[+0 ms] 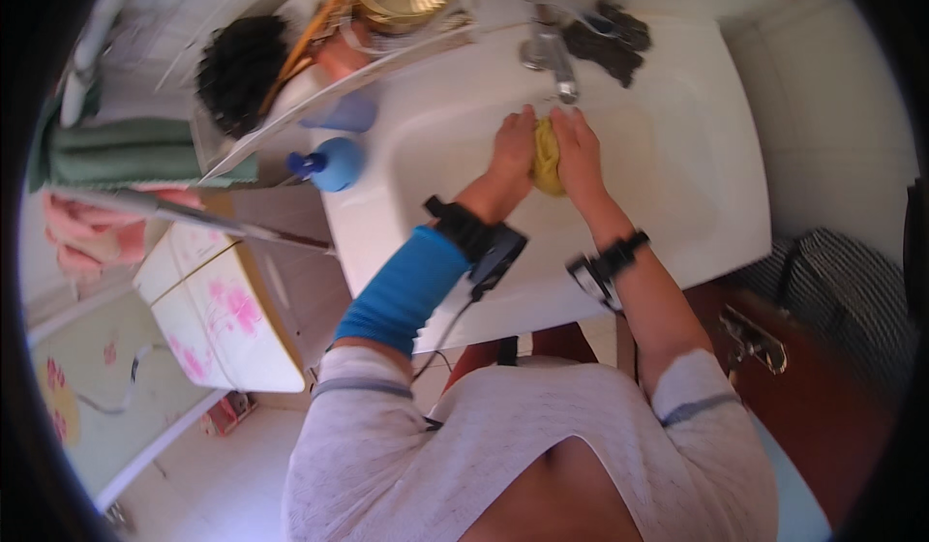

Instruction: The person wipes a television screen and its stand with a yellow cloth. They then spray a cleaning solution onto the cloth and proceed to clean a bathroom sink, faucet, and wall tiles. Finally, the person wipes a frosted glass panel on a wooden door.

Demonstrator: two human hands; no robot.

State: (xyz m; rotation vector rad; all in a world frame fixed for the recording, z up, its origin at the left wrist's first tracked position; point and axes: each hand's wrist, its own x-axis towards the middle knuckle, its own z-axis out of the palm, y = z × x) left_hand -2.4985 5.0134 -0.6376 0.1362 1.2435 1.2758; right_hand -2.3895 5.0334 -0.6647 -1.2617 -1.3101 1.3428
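Observation:
Both of my hands press a bunched yellow cloth between them over the white washbasin. My left hand lies along the cloth's left side, and my right hand along its right side. Fingertips of both hands point to the chrome faucet, just beneath its spout. Whether water is running cannot be told. A dark, crumpled cloth lies on the basin's back ledge, right of the faucet.
A blue pump bottle stands at the basin's left edge. Above it is a crowded shelf. A metal rail, green towel and flowered cabinet are at left. A door handle is at right.

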